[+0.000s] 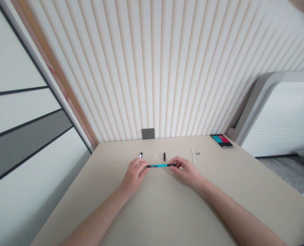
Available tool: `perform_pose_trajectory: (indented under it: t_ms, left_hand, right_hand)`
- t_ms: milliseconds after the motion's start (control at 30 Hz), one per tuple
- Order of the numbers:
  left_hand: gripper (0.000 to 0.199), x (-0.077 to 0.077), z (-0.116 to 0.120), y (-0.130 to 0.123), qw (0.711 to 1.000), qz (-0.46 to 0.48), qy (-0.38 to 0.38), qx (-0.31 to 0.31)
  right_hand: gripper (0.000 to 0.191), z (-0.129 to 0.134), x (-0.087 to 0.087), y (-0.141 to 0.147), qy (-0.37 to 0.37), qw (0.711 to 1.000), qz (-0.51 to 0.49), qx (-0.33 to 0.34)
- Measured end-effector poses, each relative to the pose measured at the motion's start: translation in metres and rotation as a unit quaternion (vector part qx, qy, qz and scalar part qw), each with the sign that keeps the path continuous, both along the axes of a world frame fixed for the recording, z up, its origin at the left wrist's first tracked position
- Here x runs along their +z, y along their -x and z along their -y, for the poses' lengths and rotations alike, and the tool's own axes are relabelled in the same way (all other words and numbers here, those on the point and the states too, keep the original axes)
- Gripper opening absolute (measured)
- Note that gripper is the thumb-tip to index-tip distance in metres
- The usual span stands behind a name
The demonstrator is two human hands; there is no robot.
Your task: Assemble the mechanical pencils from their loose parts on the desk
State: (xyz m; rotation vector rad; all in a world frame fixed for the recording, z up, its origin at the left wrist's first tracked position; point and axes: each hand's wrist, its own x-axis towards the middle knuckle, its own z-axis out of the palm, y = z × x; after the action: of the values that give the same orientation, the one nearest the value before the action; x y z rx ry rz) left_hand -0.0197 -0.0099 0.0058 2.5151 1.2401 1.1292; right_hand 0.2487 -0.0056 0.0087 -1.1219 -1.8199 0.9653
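A blue and black pen (162, 165) is held level above the beige table (152, 205), spanning the gap between my hands. My left hand (135, 174) pinches its left end. The fingers of my right hand (185, 171) are closed round its black right end. Just beyond my left fingers lies a small black and white piece (141, 155). A short black piece (164, 156) rests past the middle of the pen, with a tiny white bit (155, 155) to its left. Behind my right hand is a thin white stick (193, 157), next to small grey bits (198, 153).
At the table's back right corner, several blue and red pens (222, 141) lie side by side. A ribbed white wall (146, 68) with a dark socket (148, 133) borders the back edge. A panelled white surface (26, 164) stands at the left, a grey and white headboard (282, 116) at the right.
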Motion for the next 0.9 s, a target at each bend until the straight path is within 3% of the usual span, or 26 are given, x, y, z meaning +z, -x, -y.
perform_pose_trajectory:
  t_ms: [67, 233, 333, 533, 733, 900]
  left_hand:
    - [0.014, -0.0007, -0.0003, 0.0006, 1.0, -0.003, 0.0, -0.002]
    - [0.014, -0.0007, -0.0008, 0.0012, 1.0, -0.003, -0.002, 0.0]
    - [0.014, 0.0, -0.0019, 0.0013, 1.0, 0.013, -0.003, 0.004]
    - [0.013, -0.0019, -0.0036, 0.0023, 1.0, 0.025, 0.004, 0.01]
    - [0.014, -0.003, -0.0032, 0.0032, 1.0, 0.009, -0.005, 0.005]
    - [0.014, -0.0041, -0.0067, 0.0057, 0.999, 0.029, -0.003, 0.021]
  right_hand:
    - [0.022, 0.0006, 0.0002, -0.0002, 0.011, 1.0, 0.017, -0.008]
    - [0.048, 0.003, 0.0023, -0.0019, 0.022, 0.998, 0.064, 0.007]
    - [0.031, 0.0021, 0.0026, -0.002, 0.008, 0.999, 0.035, 0.022]
    - [0.026, -0.0001, -0.0001, -0.001, 0.021, 1.0, -0.015, -0.006]
    - [0.058, 0.0, -0.002, -0.0031, 0.04, 0.999, 0.032, -0.018]
    - [0.036, -0.0032, -0.0027, -0.0035, 0.006, 1.0, -0.015, -0.013]
